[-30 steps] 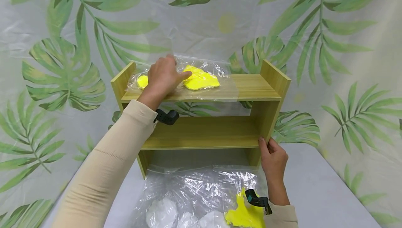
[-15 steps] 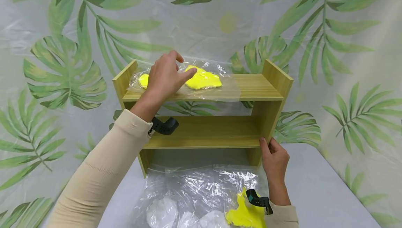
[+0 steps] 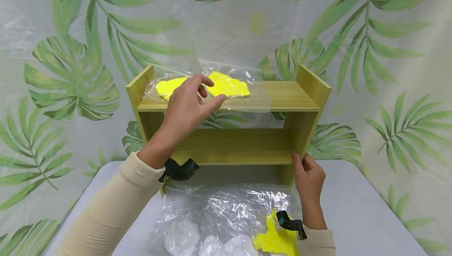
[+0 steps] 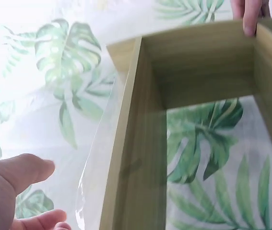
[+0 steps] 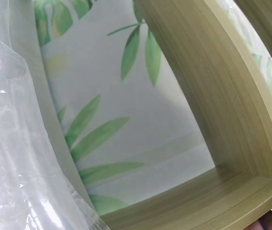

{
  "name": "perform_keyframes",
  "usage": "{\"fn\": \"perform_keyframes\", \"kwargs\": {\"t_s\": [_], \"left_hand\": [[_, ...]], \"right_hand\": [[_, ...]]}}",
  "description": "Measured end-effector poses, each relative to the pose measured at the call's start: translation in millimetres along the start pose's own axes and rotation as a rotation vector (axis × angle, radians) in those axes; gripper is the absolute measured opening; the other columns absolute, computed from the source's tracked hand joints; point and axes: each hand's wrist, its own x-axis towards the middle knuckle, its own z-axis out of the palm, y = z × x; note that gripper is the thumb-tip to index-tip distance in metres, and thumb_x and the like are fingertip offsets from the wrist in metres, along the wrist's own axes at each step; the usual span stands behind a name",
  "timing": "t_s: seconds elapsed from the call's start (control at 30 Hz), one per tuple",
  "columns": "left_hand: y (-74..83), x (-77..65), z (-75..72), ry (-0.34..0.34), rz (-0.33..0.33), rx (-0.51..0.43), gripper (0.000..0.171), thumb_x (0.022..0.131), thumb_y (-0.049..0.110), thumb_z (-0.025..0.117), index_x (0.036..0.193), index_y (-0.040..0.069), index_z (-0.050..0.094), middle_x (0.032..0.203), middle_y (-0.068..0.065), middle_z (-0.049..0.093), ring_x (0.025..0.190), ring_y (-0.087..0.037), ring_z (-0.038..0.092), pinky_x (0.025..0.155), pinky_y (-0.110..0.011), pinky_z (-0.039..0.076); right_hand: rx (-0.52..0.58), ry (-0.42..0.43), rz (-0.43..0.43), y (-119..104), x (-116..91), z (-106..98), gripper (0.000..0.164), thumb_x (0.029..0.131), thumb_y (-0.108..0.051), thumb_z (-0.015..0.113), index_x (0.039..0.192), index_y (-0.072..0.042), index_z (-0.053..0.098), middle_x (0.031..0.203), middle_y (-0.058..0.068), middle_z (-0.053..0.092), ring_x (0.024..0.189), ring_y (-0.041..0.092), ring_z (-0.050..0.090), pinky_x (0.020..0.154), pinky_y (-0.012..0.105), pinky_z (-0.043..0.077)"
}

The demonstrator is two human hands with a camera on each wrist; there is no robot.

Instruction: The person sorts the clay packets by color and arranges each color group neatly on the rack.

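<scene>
A small two-tier wooden shelf (image 3: 233,140) stands in the middle of the head view. On its top board lie clear zip bags with flattened yellow clay-like lumps, one lump (image 3: 229,85) at the centre and another (image 3: 167,87) to its left. My left hand (image 3: 185,109) hovers in front of the top board, thumb and fingers loosely bent and apart, holding nothing. In the left wrist view, a bag edge (image 4: 95,158) overhangs the board beside that hand. Low on the shelf's right side panel, my right hand (image 3: 308,177) grips the panel's edge, thumb in front.
In front of the shelf, more clear bags (image 3: 219,209) lie on the white table (image 3: 353,209). They contain several white lumps (image 3: 181,236) and a yellow piece (image 3: 275,240) partly behind the right wrist camera. A leaf-patterned cloth (image 3: 226,20) hangs behind.
My left hand has drawn back and down from the bags on the top board, uncovering more of the left yellow lump. The right hand keeps its grip on the side panel.
</scene>
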Motion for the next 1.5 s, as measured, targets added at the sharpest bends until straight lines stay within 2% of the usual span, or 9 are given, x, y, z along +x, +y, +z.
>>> {"fn": "perform_keyframes", "kwargs": {"t_s": [0.2, 0.4, 0.57, 0.8, 1.0, 1.17, 1.37, 1.5], "left_hand": [[-2.8, -24.1, 5.0, 0.011, 0.061, -0.052, 0.038, 0.086, 0.034, 0.072, 0.112, 0.01, 0.06, 0.087, -0.004, 0.056, 0.069, -0.018, 0.052, 0.062, -0.033, 0.045], [-8.0, -47.9, 18.1, -0.028, 0.048, -0.178, 0.033, 0.086, 0.029, 0.073, 0.111, 0.012, 0.06, 0.09, -0.002, 0.06, 0.07, -0.014, 0.057, 0.063, -0.032, 0.049], [-14.7, -68.3, 38.8, -0.085, -0.041, -0.265, 0.033, 0.087, 0.029, 0.073, 0.113, 0.014, 0.06, 0.094, -0.002, 0.061, 0.076, -0.014, 0.059, 0.067, -0.032, 0.051], [-25.5, -92.4, 64.5, -0.141, -0.171, -0.361, 0.03, 0.086, 0.03, 0.073, 0.111, 0.017, 0.062, 0.093, 0.002, 0.061, 0.078, -0.014, 0.06, 0.065, -0.032, 0.051], [-37.0, -113.5, 89.2, -0.235, -0.277, -0.522, 0.033, 0.088, 0.031, 0.071, 0.112, 0.01, 0.062, 0.097, -0.003, 0.062, 0.078, -0.016, 0.062, 0.063, -0.032, 0.052], [-43.4, -133.4, 108.2, -0.31, -0.358, -0.64, 0.036, 0.09, 0.031, 0.069, 0.114, 0.007, 0.06, 0.099, -0.007, 0.06, 0.076, -0.018, 0.063, 0.064, -0.033, 0.055], [-48.4, -150.9, 126.5, -0.315, -0.409, -0.734, 0.034, 0.09, 0.027, 0.069, 0.113, 0.004, 0.059, 0.098, -0.009, 0.059, 0.075, -0.02, 0.066, 0.064, -0.032, 0.056], [-47.6, -156.8, 137.2, -0.308, -0.428, -0.771, 0.032, 0.089, 0.025, 0.069, 0.111, 0.004, 0.06, 0.095, -0.009, 0.059, 0.076, -0.024, 0.066, 0.064, -0.031, 0.056]], "right_hand": [[0.004, 0.005, 0.003, -1, 1, 0, 0.029, 0.092, -0.028, 0.066, 0.106, -0.004, 0.074, 0.092, 0.014, 0.073, 0.072, -0.02, 0.054, 0.06, 0.003, 0.043], [0.004, 0.016, 0.009, -1, 2, 0, 0.029, 0.092, -0.028, 0.066, 0.106, -0.004, 0.074, 0.09, 0.015, 0.073, 0.071, -0.02, 0.054, 0.059, 0.004, 0.043], [0.01, 0.02, 0.016, -1, 2, -1, 0.028, 0.092, -0.028, 0.066, 0.103, -0.004, 0.075, 0.087, 0.014, 0.073, 0.068, -0.018, 0.054, 0.057, 0.004, 0.043], [0.005, 0.018, 0.035, 0, 3, 1, 0.03, 0.092, -0.029, 0.066, 0.105, -0.004, 0.074, 0.09, 0.015, 0.073, 0.07, -0.02, 0.054, 0.06, 0.004, 0.043], [0.016, 0.011, 0.038, 0, 2, 1, 0.031, 0.092, -0.029, 0.065, 0.106, -0.003, 0.074, 0.092, 0.017, 0.072, 0.071, -0.02, 0.054, 0.061, 0.004, 0.043], [0.012, 0.005, 0.038, 0, 2, 2, 0.031, 0.092, -0.03, 0.065, 0.106, -0.004, 0.074, 0.092, 0.015, 0.073, 0.071, -0.019, 0.055, 0.061, 0.004, 0.044], [0.014, 0.001, 0.025, -1, 2, 1, 0.03, 0.092, -0.03, 0.065, 0.106, -0.005, 0.074, 0.091, 0.014, 0.073, 0.071, -0.018, 0.056, 0.06, 0.005, 0.044], [0.005, -0.003, 0.021, -1, 2, 1, 0.03, 0.092, -0.029, 0.065, 0.106, -0.004, 0.074, 0.091, 0.014, 0.073, 0.07, -0.018, 0.055, 0.06, 0.004, 0.044]]}}
